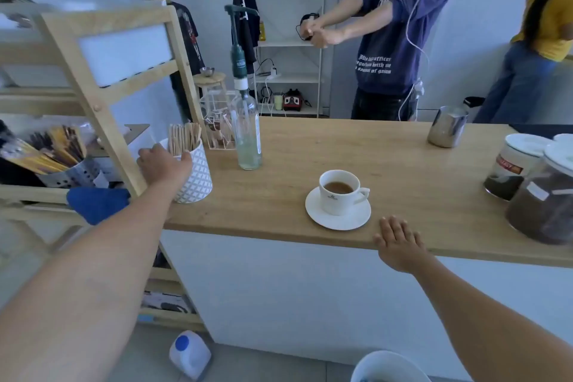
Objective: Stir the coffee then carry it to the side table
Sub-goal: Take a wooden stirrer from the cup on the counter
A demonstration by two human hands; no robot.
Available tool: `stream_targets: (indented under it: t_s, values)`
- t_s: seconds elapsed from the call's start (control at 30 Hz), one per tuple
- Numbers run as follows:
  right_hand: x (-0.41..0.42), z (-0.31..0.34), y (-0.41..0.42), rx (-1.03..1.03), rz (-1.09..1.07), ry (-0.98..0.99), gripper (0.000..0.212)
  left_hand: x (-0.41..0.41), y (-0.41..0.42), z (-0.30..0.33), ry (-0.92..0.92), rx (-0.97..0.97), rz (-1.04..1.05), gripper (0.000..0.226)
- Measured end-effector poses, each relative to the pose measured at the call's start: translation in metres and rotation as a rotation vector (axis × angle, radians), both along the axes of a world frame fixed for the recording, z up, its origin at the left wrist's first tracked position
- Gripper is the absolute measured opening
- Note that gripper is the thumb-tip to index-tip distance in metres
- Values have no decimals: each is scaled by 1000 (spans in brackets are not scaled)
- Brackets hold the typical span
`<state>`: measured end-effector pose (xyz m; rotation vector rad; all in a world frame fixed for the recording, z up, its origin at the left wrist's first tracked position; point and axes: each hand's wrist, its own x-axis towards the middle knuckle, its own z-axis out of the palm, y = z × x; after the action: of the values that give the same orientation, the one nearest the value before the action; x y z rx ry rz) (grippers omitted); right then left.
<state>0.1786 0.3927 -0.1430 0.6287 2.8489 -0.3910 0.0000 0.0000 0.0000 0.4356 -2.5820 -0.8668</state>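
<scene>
— Wooden counter, cup of coffee on its saucer near the front edge. Right hand flat, fingers spread, holding nothing.

— Left hand curls round the white holder. Best to pinch one stirrer and lift it straight up.

A white cup of brown coffee stands upright on a white saucer near the wooden counter's front edge.

Sweatshirt print — "with me" legible, rest blurred.
</scene>
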Motion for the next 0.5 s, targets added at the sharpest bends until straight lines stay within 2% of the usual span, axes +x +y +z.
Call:
stream_targets:
  t_s: [0.13,0.27,0.4,0.5]
  values:
    - [0,3,0,-20,-49,-33,57,-12,-4,2,-28,183,-30,54]
    - [-1,0,-1,-15,-46,-40,57,-18,0,5,24,234,-64,18]
    - [-2,2,-2,-1,-50,-43,57,-24,1,2,52,240,-59,18]
    - [-2,2,-3,-7,-53,-43,57,-25,2,1,119,146,-59,19]
